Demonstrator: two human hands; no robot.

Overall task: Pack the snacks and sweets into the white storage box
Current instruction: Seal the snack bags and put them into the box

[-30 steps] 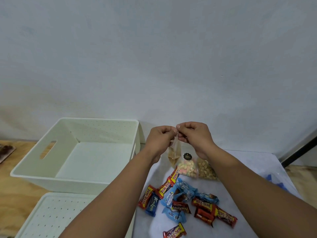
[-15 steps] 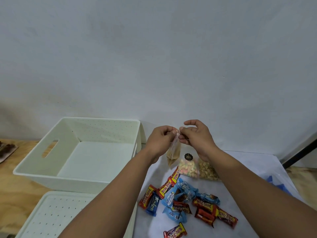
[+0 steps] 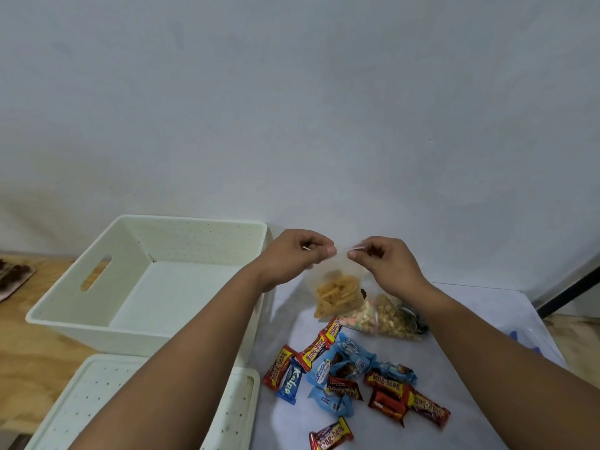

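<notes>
Since a moment ago the hands have drawn apart, left hand [image 3: 297, 254] and right hand [image 3: 378, 259] each pinching a top corner of a clear bag [image 3: 337, 292] of orange sticks above the bench [image 3: 470, 319], beside the white box [image 3: 65, 316], which holds nothing, with wrapped sweets [image 3: 344, 375] below.

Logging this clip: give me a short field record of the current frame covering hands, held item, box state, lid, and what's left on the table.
left hand: pinches the top left corner of the clear snack bag
right hand: pinches the top right corner of the same bag
held item: clear bag of orange-brown sticks, held up above the table
white storage box: open, nothing visible inside
lid: lies flat in front of the box
left on table: wrapped sweets, two more clear snack bags
packed so far: nothing
</notes>
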